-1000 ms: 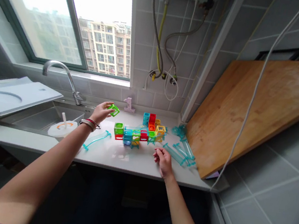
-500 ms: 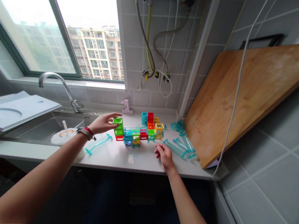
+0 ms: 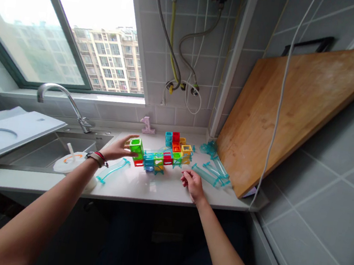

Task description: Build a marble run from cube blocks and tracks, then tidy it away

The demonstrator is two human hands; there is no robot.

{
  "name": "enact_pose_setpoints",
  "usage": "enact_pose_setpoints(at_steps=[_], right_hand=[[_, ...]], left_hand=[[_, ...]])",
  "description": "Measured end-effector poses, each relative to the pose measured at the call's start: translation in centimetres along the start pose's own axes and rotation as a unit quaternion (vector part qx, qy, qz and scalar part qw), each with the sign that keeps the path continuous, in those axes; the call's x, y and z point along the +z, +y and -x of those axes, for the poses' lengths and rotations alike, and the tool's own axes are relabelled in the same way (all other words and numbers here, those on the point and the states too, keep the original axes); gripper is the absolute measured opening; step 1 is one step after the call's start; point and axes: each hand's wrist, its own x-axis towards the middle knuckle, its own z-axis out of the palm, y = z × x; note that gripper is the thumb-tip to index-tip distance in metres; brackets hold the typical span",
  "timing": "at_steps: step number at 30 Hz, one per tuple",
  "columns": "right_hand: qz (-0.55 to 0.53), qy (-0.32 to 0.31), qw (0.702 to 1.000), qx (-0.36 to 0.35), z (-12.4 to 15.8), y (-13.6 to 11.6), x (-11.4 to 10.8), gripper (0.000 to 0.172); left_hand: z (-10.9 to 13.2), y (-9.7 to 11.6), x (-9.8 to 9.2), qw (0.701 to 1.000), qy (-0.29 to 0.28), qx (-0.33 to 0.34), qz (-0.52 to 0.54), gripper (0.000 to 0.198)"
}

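A structure of coloured see-through cubes [image 3: 163,155] stands on the white counter [image 3: 143,187]. My left hand [image 3: 117,148] grips a green cube [image 3: 136,145] seated on top of the stack at the structure's left end. Lying on the counter in front of the structure's right end, my right hand [image 3: 192,183] has loosely curled fingers and holds nothing that I can see. It lies just left of several teal tube pieces [image 3: 212,174]. A curved teal track piece [image 3: 113,170] lies below my left wrist.
A sink [image 3: 46,149] with a faucet [image 3: 66,101] lies at left, a white lidded cup [image 3: 69,162] at its edge and a white board [image 3: 6,128] over it. A large wooden board [image 3: 298,110] leans against the right wall. A small pink figure [image 3: 146,124] stands by the back wall.
My left hand carried the green cube from the air down onto the left end of the structure. The right hand stayed on the counter. The view shifted left.
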Motion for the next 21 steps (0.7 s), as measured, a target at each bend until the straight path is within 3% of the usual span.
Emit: enact_pose_setpoints(at_steps=[8, 15, 21], right_hand=[[-0.003, 0.016, 1.000, 0.011, -0.1, 0.1, -0.1, 0.031], [-0.030, 0.121, 0.992, 0.037, -1.4, 1.1, 0.4, 0.038], [-0.026, 0.159, 0.986, 0.044, -2.6, 1.8, 1.3, 0.045]], left_hand=[[-0.1, -0.1, -0.3, 1.000, -0.006, -0.005, 0.002, 0.100], [-0.3, -0.1, -0.5, 1.000, -0.020, 0.003, 0.015, 0.096], [-0.4, -0.5, -0.5, 0.999, -0.026, 0.011, 0.023, 0.095]])
